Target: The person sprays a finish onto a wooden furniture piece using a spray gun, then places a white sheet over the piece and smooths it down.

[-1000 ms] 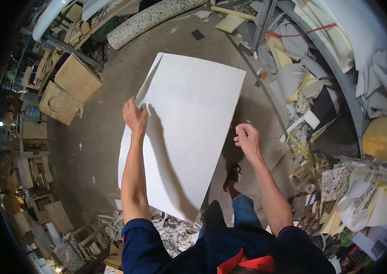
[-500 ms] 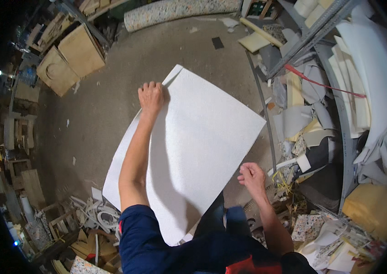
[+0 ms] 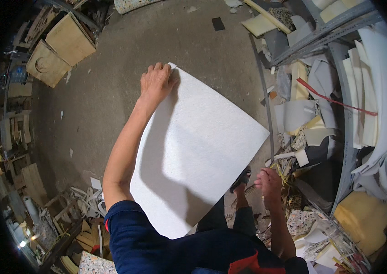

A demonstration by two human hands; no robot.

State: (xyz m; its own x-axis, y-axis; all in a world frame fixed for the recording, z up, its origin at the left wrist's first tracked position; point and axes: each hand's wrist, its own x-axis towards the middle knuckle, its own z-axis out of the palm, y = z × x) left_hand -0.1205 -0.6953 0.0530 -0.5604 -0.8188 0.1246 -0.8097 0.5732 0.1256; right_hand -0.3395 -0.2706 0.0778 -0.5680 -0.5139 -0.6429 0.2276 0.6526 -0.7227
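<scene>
A large white sheet [image 3: 198, 141], looking like foam or felt, spreads in front of me at a slant. My left hand [image 3: 157, 82] is closed over its far left corner, fingers curled around the edge. Its shadow and my arm's fall across the sheet's left side. My right hand [image 3: 269, 183] hovers apart from the sheet, beyond its lower right edge. Those fingers are curled in and slightly blurred; whether anything is inside them is hidden. Below the sheet's right edge one foot in a dark sandal [image 3: 241, 180] shows on the floor.
Foam offcuts [image 3: 294, 114] pile up along the right, behind a long dark bar [image 3: 263, 96]. A metal rack [image 3: 346, 137] holds white sheets there. Wooden boxes [image 3: 71, 39] stand at the far left. Scraps [image 3: 88, 198] lie at the lower left.
My left hand has moved with the sheet's edge toward its far corner, and the left flap no longer shows. My right hand has shifted right, away from the sheet. The view has shifted too.
</scene>
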